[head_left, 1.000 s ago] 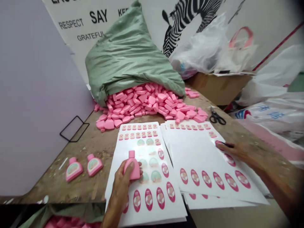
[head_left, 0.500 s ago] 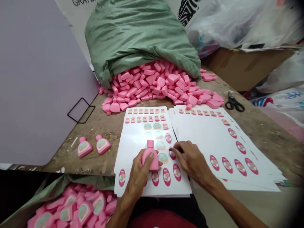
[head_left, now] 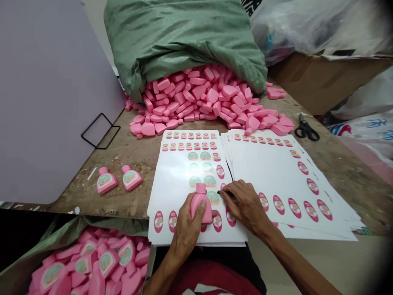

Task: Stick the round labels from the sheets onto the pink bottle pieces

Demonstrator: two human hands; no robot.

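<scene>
Where the scarred wooden workbench (head_left: 73, 192) meets a pale lavender board (head_left: 46, 102), a black wire frame (head_left: 100, 131) sits against the board. Two labelled pink bottle-shaped pieces (head_left: 107, 180) lie on the bench just beside each other, and below the bench edge an open green sack (head_left: 76, 223) holds a heap of more labelled pieces (head_left: 107, 262).

The left hand (head_left: 187, 231) is clamped around an unlabelled pink bottle-shaped piece (head_left: 201, 209), which stands upright with its neck pointing away from the person, over the lower part of a white sticker sheet (head_left: 181, 176). That sheet carries rows of small labels, round green labels and pink ovals. Just beside the piece, the right hand (head_left: 247, 205) has its fingers pinched together on a small dark tool (head_left: 226, 194) – too hidden to name – with its tip at the sheet, near a pink oval.

Further right lies a fanned stack of similar sheets (head_left: 276, 172). Above them, a large green sack (head_left: 184, 32) spills unlabelled pink pieces (head_left: 196, 98) across the bench, and black-handled scissors (head_left: 307, 131) lie beyond the pile – next to a cardboard box (head_left: 325, 82) and plastic bags (head_left: 307, 28).
</scene>
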